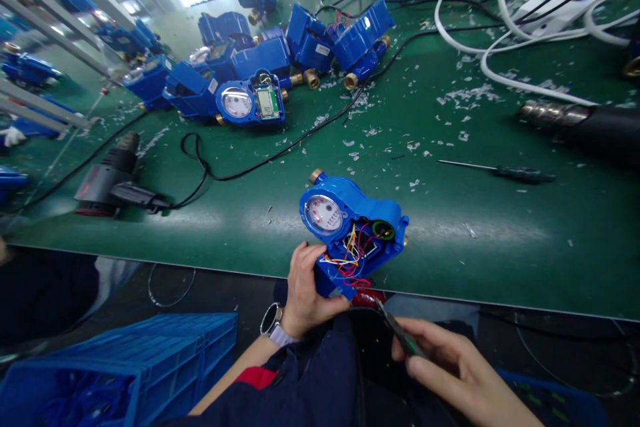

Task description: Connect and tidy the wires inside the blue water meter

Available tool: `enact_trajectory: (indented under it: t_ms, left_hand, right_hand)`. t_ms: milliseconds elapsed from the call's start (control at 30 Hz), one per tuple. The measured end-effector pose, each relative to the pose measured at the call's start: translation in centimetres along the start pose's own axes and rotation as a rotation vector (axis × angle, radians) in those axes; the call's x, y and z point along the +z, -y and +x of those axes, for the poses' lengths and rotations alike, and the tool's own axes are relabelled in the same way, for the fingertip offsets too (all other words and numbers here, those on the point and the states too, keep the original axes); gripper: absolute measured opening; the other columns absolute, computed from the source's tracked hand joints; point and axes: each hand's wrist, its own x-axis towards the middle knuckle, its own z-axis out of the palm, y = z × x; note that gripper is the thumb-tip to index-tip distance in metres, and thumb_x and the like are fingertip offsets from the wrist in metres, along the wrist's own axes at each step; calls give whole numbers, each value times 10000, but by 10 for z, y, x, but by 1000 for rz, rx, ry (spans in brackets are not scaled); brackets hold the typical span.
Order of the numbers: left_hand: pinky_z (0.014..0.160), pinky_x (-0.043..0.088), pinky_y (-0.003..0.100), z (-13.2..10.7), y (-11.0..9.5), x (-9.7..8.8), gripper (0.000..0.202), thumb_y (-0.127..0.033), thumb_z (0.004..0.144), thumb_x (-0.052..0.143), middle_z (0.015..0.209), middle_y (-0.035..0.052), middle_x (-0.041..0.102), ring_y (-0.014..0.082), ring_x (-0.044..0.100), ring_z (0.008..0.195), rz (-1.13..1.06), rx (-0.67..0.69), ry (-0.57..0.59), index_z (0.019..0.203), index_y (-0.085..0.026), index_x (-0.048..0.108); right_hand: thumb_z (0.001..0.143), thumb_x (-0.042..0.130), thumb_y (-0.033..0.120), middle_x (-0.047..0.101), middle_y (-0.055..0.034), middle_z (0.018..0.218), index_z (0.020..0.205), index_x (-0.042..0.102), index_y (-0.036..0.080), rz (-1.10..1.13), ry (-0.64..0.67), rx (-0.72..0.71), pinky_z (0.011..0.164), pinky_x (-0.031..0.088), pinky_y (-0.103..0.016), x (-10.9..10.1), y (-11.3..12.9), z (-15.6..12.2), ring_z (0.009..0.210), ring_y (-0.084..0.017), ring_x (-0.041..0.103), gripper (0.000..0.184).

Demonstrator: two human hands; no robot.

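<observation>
A blue water meter (357, 203) lies open near the front edge of the bench, its round dial at the left. Loose red, yellow and white wires (353, 257) spill from its opened housing. My left hand (305, 290) grips the blue box-like part at the meter's near side, fingers behind and thumb in front. In my right hand (440, 360) is a slim dark hand tool (403, 333) with a metal tip, pointed up and left toward the meter; its exact kind is unclear. A shiny red thing (369, 298) shows just below the wires, partly hidden.
Several blue meters (260, 60) crowd the back left. A heat gun (113, 180) lies at left, another (575, 123) at right. A screwdriver (520, 173), cables (280, 157) and plastic scraps are on the green bench (350, 153). Blue crates (165, 360) stand below left.
</observation>
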Motion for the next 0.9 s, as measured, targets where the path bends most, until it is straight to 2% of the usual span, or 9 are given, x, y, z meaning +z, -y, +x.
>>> enact_trajectory:
  t_ms: [100, 167, 267, 333, 400, 467, 633, 900]
  left_hand:
    - [1011, 451, 559, 0, 0, 0, 804, -325, 625, 755, 1114, 117, 592, 298, 611, 1044, 5, -6, 6, 1317, -160, 380]
    - [1008, 454, 561, -1, 0, 0, 804, -328, 630, 755, 1115, 117, 594, 302, 613, 1051, 12, -10, 8, 1320, -166, 375]
    - [1006, 457, 561, -1, 0, 0, 792, -326, 640, 747, 1121, 118, 594, 304, 611, 1061, 19, -16, 11, 1322, -173, 375]
    - [1007, 457, 557, -1, -1, 0, 781, -318, 644, 739, 1120, 119, 595, 300, 611, 1060, 15, -11, 6, 1322, -172, 380]
    - [1010, 455, 553, 0, -1, 0, 769, -306, 649, 725, 1122, 119, 597, 297, 612, 1057, 8, -7, 2, 1322, -173, 380]
    - [1014, 450, 556, 0, -2, 0, 766, -299, 650, 716, 1126, 120, 597, 298, 609, 1063, 2, -5, 2, 1325, -172, 378]
    - [1015, 446, 561, 0, -2, 0, 780, -293, 655, 722, 1141, 124, 596, 304, 602, 1084, 4, -2, 1, 1338, -179, 364]
    - [1017, 445, 555, 2, -3, -1, 773, -282, 651, 716, 1135, 126, 602, 307, 604, 1087, 12, 9, -5, 1334, -170, 369]
  right_hand:
    - [879, 571, 583, 676, -78, 1074, 1280, 558, 260, 112, 66, -44, 868, 535, -356, -2, -12, -7, 1015, -243, 646, 515]
    - [917, 557, 494, 636, -67, 1205, 1290, 524, 301, 3, 18, -100, 918, 518, -347, -4, -18, -10, 1105, -225, 613, 422]
    - [941, 521, 289, 586, -32, 1298, 1329, 465, 336, -488, -185, -295, 972, 497, -370, -5, -16, -7, 1159, -198, 578, 395]
    - [932, 500, 222, 597, -47, 1275, 1353, 446, 292, -832, -296, -489, 952, 513, -400, -4, -8, -2, 1157, -216, 573, 430]
    - [940, 452, 194, 611, -83, 1238, 1347, 462, 213, -1066, -349, -638, 895, 537, -410, -2, 3, 4, 1112, -235, 590, 407]
    - [947, 404, 172, 634, -108, 1172, 1304, 500, 152, -1196, -376, -707, 815, 553, -401, 0, 14, 9, 1020, -239, 620, 369]
    - [957, 358, 145, 661, -118, 1018, 1223, 545, 93, -1303, -415, -740, 685, 530, -374, 6, 24, 14, 837, -225, 632, 329]
    - [973, 317, 132, 685, -111, 1047, 1188, 583, 85, -1347, -429, -770, 710, 541, -349, 8, 24, 15, 883, -214, 657, 345]
